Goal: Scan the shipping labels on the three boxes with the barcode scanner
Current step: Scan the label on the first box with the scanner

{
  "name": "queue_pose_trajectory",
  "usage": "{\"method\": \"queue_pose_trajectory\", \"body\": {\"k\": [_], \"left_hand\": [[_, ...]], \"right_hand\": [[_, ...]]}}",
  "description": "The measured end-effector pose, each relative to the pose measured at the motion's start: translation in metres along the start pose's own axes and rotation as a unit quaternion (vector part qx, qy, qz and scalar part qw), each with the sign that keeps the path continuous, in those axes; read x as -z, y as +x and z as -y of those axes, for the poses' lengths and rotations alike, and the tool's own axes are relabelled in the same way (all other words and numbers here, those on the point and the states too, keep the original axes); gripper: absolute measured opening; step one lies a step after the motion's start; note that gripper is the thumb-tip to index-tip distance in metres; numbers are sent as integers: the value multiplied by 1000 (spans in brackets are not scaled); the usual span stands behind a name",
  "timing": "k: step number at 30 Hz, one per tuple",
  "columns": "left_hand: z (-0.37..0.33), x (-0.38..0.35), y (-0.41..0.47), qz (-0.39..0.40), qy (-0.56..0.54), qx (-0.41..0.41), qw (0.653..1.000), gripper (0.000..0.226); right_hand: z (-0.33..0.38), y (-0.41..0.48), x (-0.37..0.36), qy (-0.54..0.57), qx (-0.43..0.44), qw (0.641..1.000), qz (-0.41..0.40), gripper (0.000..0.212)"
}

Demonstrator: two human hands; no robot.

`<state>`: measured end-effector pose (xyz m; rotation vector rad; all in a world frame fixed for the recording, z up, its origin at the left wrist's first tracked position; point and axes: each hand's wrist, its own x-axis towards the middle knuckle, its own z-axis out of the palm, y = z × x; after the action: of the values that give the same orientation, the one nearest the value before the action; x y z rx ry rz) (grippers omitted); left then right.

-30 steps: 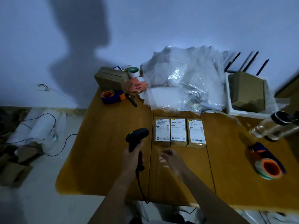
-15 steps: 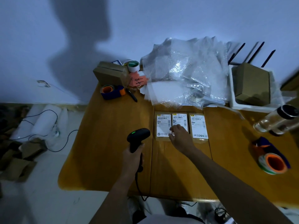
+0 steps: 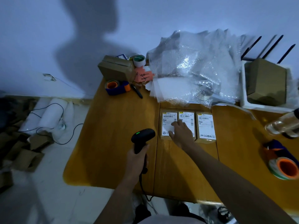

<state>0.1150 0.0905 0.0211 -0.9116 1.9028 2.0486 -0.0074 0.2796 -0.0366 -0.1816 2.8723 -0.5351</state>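
Three small cardboard boxes lie side by side on the wooden table (image 3: 113,143), each with a white shipping label facing up: the left box (image 3: 167,120), the middle box (image 3: 186,116) and the right box (image 3: 205,126). My left hand (image 3: 136,160) grips the handle of a black barcode scanner (image 3: 142,136) with a green light on top, left of the boxes. My right hand (image 3: 181,133) rests palm down across the left and middle boxes, fingers spread on their labels.
A heap of bubble wrap (image 3: 199,68) lies behind the boxes. A white tray (image 3: 244,101) with a brown box stands at the back right. Tape dispensers sit at the back left (image 3: 116,87) and near right (image 3: 283,164). A clear bottle (image 3: 283,125) lies at the right edge.
My right hand has reached forward from above the table's front onto the left and middle boxes. The scanner in my left hand has stayed almost still.
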Motion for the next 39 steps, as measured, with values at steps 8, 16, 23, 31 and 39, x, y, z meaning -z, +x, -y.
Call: {"method": "queue_pose_trajectory", "body": {"k": [8,16,23,31,39], "left_hand": [[3,2,2,3,8,6,1000,16],[6,10,2,-13,6,11,1000,18],[5,20,1,-30,-1,18,999,22],[5,29,1,-36,-25,22,999,18],[4,32,-1,-25,-35,22,999,18]], "right_hand": [[10,-1,-10,23,-9,1000,-4,54],[45,10,-22,144,-128,981,0,93],[47,21,-35,191,-223,954,63,99],[43,31,-34,234,-257,930,122,101],[37,36,-35,252,-265,923,125,115]]}}
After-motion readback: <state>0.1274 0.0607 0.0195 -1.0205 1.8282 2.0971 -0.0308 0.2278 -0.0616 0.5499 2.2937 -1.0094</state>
